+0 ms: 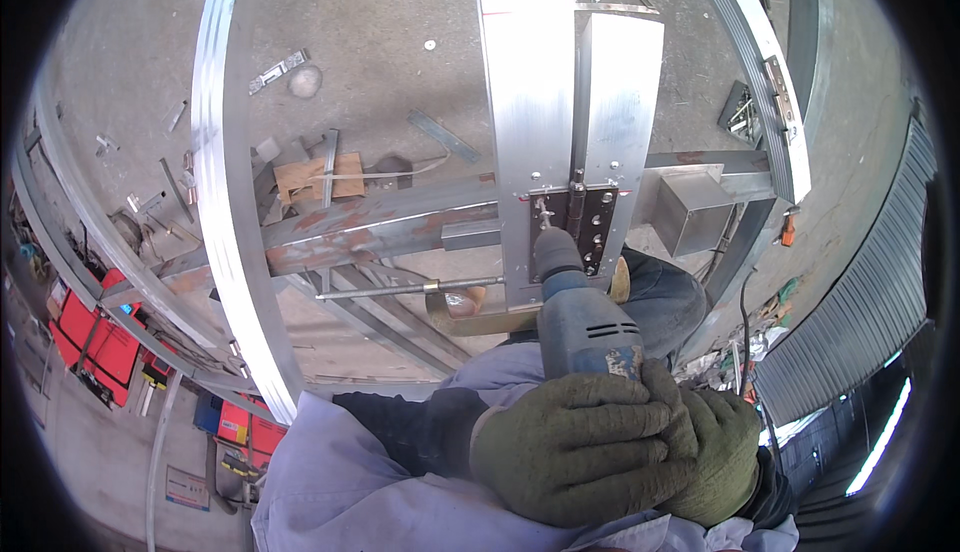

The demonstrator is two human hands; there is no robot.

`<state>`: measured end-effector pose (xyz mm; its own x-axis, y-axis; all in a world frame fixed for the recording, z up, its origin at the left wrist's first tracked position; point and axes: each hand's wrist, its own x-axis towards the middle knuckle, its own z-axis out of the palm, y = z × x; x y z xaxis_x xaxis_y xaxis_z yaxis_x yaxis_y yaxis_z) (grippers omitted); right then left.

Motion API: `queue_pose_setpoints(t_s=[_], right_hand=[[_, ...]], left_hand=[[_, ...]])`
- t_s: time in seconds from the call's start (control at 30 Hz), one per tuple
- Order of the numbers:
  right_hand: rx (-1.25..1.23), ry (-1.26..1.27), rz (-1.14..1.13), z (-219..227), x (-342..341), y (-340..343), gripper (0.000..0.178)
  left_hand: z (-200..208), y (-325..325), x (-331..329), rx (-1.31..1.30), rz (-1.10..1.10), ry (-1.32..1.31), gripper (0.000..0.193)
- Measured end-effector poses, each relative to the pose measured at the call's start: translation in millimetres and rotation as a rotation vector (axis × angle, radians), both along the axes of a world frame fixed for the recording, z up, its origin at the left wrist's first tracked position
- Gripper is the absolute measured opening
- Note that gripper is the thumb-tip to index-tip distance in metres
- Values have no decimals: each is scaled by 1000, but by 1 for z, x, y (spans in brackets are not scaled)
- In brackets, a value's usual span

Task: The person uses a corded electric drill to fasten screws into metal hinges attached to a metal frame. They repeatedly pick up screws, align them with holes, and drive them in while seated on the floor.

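A blue-grey electric drill (590, 327) points away from me, its bit at a screw hole on the left leaf of a dark metal hinge (597, 232). The hinge lies across two aluminium profiles, a longer left one (530, 82) and a shorter right one (622, 102). My right hand (715, 447), in a green work glove, is closed around the rear of the drill; its grip is mostly hidden. Across the drill's back lies my gloved left hand (580, 447), its fingers pressed together and overlapping the right hand. Below the hinge, a clamp (470, 324) with a long threaded rod sits against the profiles.
A rusty steel beam (380, 232) runs beneath the profiles. Long aluminium bars stand at left (222, 172) and right (745, 42). An orange-handled screwdriver (789, 227) is by the right bar. Metal offcuts and cardboard (300, 180) litter the floor. A black cord (745, 327) hangs at right.
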<state>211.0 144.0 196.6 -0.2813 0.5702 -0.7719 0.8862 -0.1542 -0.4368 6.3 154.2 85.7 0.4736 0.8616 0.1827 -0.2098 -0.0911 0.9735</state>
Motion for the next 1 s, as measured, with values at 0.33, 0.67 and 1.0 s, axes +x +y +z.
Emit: queue_pose_setpoints(t_s=[0.33,0.67,1.0], right_hand=[[16,74,33,-1,3,8,72],[-4,81,62,1,2,14,70],[14,79,115,1,-3,19,71]], left_hand=[[-2,3,-1,-23,10,-61,40],[-1,5,1,-28,28,-55,40],[-3,3,-2,-46,52,-64,41]])
